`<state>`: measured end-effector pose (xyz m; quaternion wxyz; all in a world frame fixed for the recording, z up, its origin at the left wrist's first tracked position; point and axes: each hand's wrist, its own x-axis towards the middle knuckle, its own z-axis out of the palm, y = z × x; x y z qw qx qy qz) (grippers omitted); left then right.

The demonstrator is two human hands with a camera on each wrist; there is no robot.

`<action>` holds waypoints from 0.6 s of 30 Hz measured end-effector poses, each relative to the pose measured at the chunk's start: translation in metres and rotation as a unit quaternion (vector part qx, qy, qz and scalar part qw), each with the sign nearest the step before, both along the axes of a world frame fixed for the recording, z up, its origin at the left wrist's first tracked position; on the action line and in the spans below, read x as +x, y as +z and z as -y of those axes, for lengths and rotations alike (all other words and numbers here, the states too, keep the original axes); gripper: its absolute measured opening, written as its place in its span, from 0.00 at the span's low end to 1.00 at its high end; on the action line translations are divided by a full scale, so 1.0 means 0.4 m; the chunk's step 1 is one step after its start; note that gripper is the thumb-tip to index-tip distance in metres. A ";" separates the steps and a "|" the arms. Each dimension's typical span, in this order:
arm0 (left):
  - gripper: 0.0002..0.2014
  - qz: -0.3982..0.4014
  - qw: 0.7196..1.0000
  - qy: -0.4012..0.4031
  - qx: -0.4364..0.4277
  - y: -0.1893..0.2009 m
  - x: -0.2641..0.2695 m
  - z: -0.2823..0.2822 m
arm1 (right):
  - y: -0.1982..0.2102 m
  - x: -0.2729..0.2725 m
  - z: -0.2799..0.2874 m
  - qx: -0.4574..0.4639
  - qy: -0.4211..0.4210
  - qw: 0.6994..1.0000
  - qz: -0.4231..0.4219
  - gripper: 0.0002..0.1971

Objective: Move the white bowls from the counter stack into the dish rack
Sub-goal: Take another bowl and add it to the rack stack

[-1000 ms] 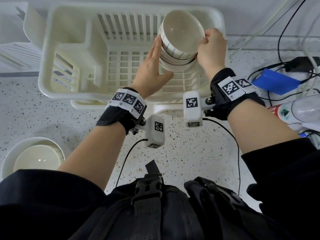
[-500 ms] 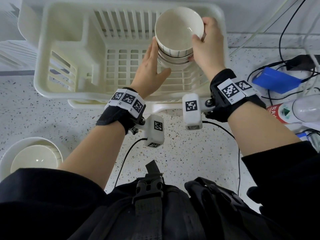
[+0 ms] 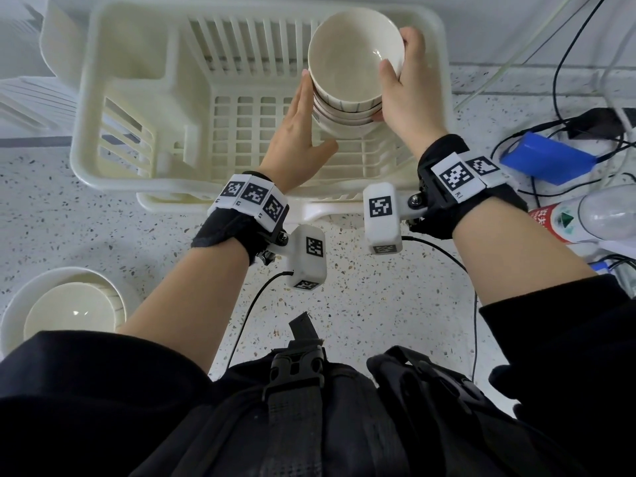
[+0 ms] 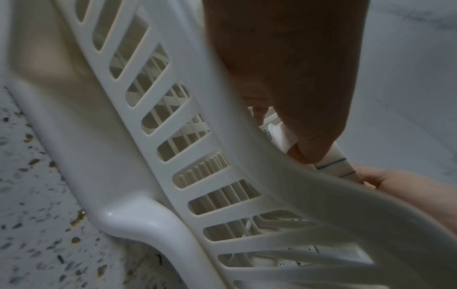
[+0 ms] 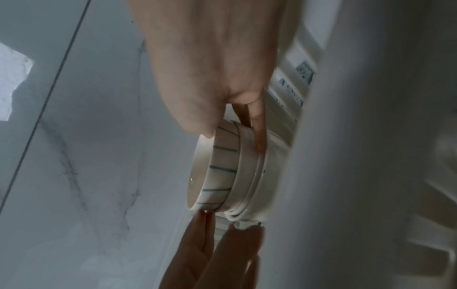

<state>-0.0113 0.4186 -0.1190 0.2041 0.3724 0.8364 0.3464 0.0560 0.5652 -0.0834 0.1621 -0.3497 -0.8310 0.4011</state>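
The nested stack of white bowls [image 3: 347, 98] stands in the dish rack [image 3: 113, 98] toward its 1 o'clock corner, between both hands: right hand [image 3: 402, 87] grips it from 3 o'clock, thumb over the rim, left hand [image 3: 296, 139] flat-fingered against its 9 o'clock side.

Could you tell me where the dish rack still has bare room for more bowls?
The dish rack floor left of the stacked bowls is bare up to the cutlery compartment. The right rear corner is crowded by bowls, left hand and right hand.
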 end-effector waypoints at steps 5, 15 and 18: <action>0.42 0.019 0.998 0.039 -0.034 0.045 0.035 0.038 | 0.022 0.037 0.020 -0.044 -0.033 0.998 0.013 0.26; 0.25 -0.008 0.995 0.095 0.030 0.122 0.195 0.234 | 0.087 0.190 0.222 -0.077 -0.046 0.979 -0.181 0.09; 0.20 -0.015 0.986 0.146 0.075 0.125 0.237 0.309 | 0.103 0.218 0.318 -0.121 0.029 0.969 -0.215 0.09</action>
